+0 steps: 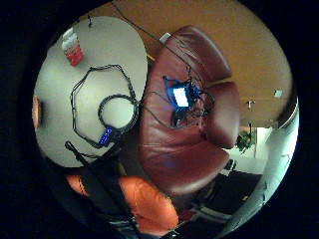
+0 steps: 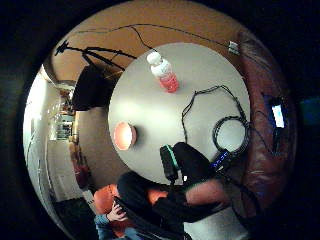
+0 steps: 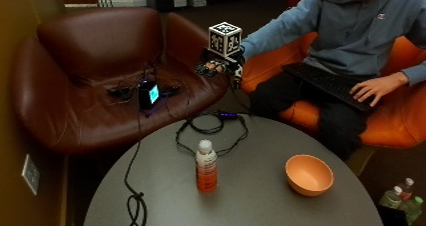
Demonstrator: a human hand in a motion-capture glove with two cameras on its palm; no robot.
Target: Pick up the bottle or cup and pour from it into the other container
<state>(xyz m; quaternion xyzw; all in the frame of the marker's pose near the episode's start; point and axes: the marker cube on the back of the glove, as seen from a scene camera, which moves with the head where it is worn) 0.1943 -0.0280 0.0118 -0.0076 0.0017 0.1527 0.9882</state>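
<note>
Standing on table [image 3: 266, 196]: one bottle [image 3: 206, 167], one bowl [image 3: 308, 174]; right hand [image 3: 218, 66] raised, fingers relaxed, empty.

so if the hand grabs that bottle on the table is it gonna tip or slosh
The bottle stands upright, tall and narrow, so a push near its white cap would probably tip it. The orange liquid fills only its lower part, so it likely feels bottom-heavy and may slosh. It looks like smooth plastic, possibly a bit slippery.
</note>
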